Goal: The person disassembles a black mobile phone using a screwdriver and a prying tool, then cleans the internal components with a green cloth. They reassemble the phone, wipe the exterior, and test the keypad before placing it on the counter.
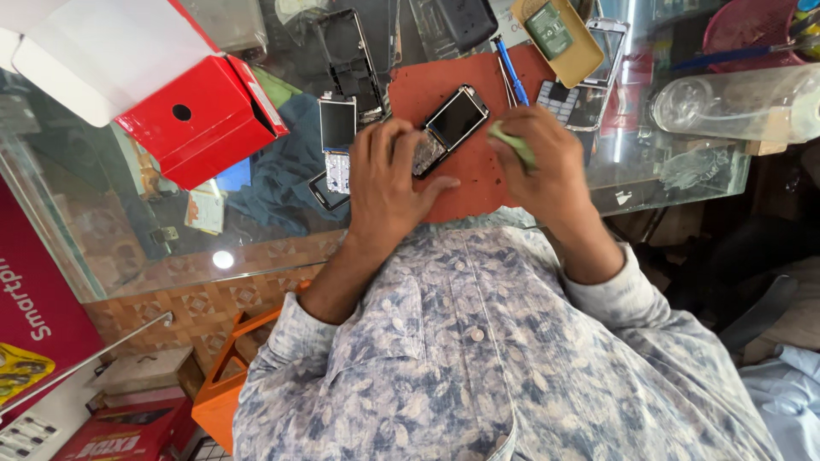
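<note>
left hand [386, 183] lies flat, fingers pressing opened phone [444, 132] onto red mat [465, 183]. right hand [547, 162], just beside, pinches green cloth [511, 143]. phone likely light, stiff, fragile (bare screen, exposed board); better held by side edges. cloth soft, limp.

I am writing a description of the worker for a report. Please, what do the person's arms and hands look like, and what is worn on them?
Both hands, the left hand and the right hand, are bare: no gloves, and no rings or watch can be seen. The forearms are uncovered. The pale blue-grey shirt with a faded leaf pattern has buttons down the front, and its loose sleeves are pushed up near the elbows.
</note>
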